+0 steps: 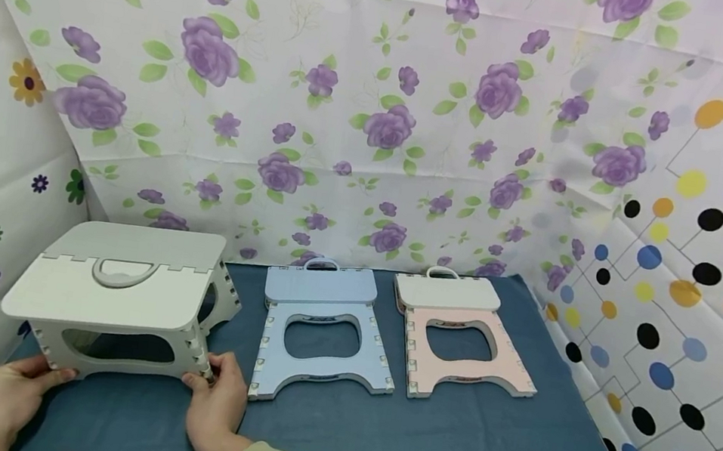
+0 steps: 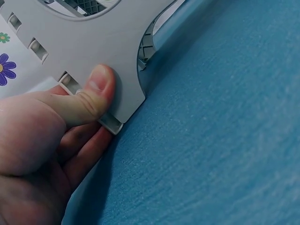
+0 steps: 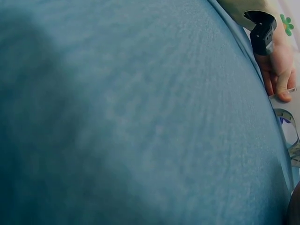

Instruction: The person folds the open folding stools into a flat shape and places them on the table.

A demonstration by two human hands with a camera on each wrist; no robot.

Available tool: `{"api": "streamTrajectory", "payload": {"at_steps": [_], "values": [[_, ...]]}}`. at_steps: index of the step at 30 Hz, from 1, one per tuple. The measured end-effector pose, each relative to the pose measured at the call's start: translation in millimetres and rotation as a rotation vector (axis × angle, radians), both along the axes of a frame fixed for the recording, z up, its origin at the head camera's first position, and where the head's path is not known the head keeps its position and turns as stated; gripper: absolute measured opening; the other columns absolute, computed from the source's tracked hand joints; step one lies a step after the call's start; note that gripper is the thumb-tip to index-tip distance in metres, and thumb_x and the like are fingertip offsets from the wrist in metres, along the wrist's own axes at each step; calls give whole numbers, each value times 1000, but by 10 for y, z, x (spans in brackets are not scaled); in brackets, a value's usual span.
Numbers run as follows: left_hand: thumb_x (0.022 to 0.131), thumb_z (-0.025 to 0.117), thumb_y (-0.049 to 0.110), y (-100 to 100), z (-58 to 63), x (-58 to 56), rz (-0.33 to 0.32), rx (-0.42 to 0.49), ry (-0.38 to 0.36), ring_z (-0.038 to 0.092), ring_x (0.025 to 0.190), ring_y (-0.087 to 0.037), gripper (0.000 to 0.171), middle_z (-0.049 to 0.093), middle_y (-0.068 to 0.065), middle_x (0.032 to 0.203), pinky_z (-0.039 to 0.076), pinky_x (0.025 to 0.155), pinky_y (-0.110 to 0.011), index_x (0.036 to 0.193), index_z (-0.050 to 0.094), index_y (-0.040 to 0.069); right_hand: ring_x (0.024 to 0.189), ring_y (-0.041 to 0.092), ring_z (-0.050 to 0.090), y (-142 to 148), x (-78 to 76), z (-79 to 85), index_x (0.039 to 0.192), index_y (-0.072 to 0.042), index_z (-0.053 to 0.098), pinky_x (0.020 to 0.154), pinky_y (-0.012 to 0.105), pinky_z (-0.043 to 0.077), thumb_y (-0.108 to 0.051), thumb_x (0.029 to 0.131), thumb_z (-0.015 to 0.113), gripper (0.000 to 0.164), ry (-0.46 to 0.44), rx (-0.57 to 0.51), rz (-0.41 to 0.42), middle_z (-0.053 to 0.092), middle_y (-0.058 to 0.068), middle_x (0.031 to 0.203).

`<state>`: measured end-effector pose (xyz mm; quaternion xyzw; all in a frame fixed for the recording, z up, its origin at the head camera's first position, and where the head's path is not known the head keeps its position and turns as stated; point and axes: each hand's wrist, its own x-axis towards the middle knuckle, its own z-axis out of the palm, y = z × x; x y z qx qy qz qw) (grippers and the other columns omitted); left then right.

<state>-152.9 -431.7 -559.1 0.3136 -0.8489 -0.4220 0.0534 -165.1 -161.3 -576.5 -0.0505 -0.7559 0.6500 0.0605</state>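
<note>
A white folding step stool (image 1: 118, 300) stands unfolded at the left of the blue cloth, its grey carry handle (image 1: 124, 274) lying across the top. My left hand (image 1: 10, 396) pinches the foot of its front left leg; in the left wrist view the thumb (image 2: 96, 89) presses the outer face, with fingers behind the edge. At the front right leg, my right hand (image 1: 217, 405) grips the lower corner between thumb and fingers. The right wrist view shows mostly cloth, with the left hand (image 3: 279, 70) on the stool leg at its right edge.
A blue folding stool (image 1: 320, 384) lies folded flat in the middle, close to my right hand. Right of it lies a pink folding stool (image 1: 451, 374) with a white top, folded too. Floral sheets (image 1: 345, 139) hang behind; a dotted sheet (image 1: 701, 301) hangs at the right.
</note>
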Motion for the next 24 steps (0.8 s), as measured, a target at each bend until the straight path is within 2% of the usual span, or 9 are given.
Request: {"api": "streamTrajectory", "payload": {"at_steps": [10, 17, 24], "values": [[96, 84, 21, -3, 10, 6, -4, 7, -13, 61, 115, -51, 45, 77, -26, 107, 46, 88, -62, 128, 71, -8, 91, 2, 66, -1, 23, 31, 100, -29, 68, 73, 26, 57, -18, 85, 90, 28, 13, 11, -5, 67, -16, 102], [95, 86, 22, -13, 9, 8, -6, -15, -6, 62, 115, -52, 44, 77, -26, 107, 46, 88, -62, 125, 73, -7, 86, 0, 64, -1, 16, 38, 101, -28, 68, 70, 25, 56, -18, 85, 89, 28, -9, -7, 10, 66, -17, 99], [95, 85, 26, -22, 5, 8, -13, -52, 5, 61, 118, -53, 46, 76, -26, 111, 47, 90, -62, 126, 73, -6, 86, 0, 64, 6, 12, 21, 101, -28, 68, 69, 25, 56, -19, 86, 88, 27, 9, 2, 5, 66, -17, 98]]}}
